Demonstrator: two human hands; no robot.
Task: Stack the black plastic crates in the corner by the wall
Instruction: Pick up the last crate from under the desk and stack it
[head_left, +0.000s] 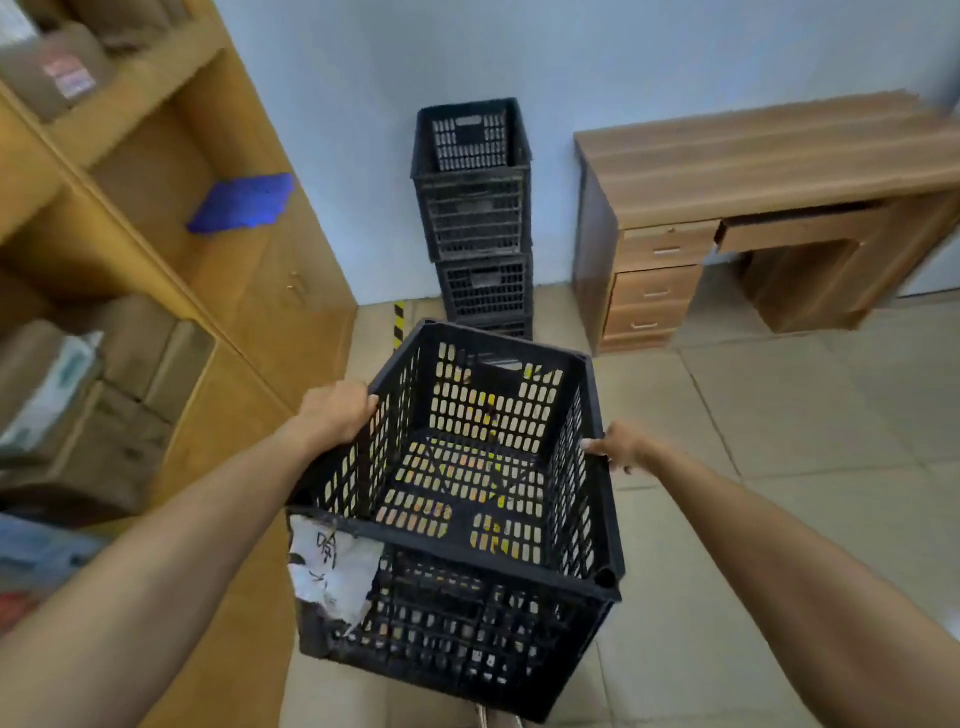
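Hands, left hand (340, 410) and right hand (621, 447), clasp perforated black plastic crate (467, 499) rims.

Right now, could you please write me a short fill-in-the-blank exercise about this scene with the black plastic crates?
1. The left hand and right hand grip the rim of the held black perforated plastic crate, which is ____ inside.
2. The stack of black plastic crates stands against the pale ____.
3. The brown wooden desk stands ____ of that stack.

Missing words: empty; wall; right
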